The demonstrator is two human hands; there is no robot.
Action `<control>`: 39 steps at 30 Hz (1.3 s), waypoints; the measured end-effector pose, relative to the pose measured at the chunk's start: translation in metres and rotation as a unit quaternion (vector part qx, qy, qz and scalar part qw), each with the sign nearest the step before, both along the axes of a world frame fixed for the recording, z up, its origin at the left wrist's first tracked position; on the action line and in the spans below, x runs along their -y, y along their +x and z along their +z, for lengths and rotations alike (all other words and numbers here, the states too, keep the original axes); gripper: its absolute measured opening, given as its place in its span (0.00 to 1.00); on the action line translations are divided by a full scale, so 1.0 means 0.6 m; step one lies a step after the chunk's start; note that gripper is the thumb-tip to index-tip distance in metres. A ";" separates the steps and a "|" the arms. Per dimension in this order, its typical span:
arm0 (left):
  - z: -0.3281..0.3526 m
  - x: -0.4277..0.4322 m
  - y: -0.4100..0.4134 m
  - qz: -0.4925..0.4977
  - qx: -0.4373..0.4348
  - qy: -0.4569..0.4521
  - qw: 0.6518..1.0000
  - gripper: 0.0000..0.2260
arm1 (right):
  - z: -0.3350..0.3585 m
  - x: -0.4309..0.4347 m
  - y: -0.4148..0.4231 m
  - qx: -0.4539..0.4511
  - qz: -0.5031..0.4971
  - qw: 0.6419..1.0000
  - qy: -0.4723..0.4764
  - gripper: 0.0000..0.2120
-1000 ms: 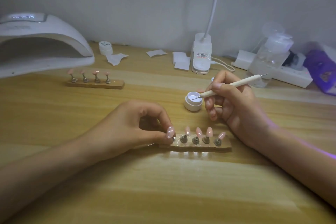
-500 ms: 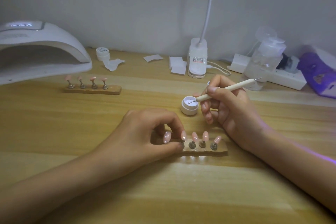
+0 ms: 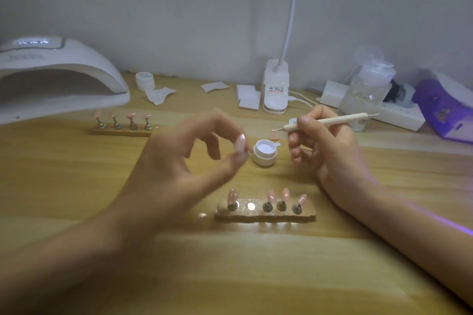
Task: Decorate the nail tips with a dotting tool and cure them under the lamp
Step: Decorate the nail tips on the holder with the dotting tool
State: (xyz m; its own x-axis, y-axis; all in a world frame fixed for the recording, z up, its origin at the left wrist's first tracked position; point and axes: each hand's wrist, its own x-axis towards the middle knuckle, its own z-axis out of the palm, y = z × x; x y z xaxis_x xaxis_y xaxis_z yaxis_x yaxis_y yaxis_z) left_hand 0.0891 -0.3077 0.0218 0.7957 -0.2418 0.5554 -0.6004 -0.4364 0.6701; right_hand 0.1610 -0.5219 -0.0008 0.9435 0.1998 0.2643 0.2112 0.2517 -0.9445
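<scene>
left hand [image 3: 184, 161] pinches one tip [image 3: 240, 142], right hand [image 3: 327, 151] grips dotting tool [image 3: 332, 120], eight tips [image 3: 270, 195] racked.

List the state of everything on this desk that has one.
Left hand: pinches pink nail tip aloft.
Right hand: grips cream dotting tool.
Small white jar: open.
Near wooden holder: second slot vacant, four tips seated.
Far wooden holder: four tips seated.
White arched curing lamp: display lit.

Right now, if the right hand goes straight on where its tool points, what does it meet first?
Most likely the pink nail tip that the left hand pinches. The tool in the right hand aims left at it, above the open white jar. Depth is unclear, so it could miss.
</scene>
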 end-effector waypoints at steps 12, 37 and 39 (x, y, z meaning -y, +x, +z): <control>-0.037 0.002 0.083 -0.022 -0.174 -0.052 0.983 0.06 | -0.008 0.004 0.018 0.054 -0.023 0.981 -0.182 0.12; -0.055 -0.003 0.086 -0.064 -0.151 0.024 0.986 0.08 | 0.000 0.008 0.013 0.091 -0.038 0.992 -0.082 0.09; -0.054 -0.003 0.086 -0.066 -0.150 0.035 0.986 0.08 | 0.000 0.008 0.013 0.090 -0.035 0.992 -0.078 0.09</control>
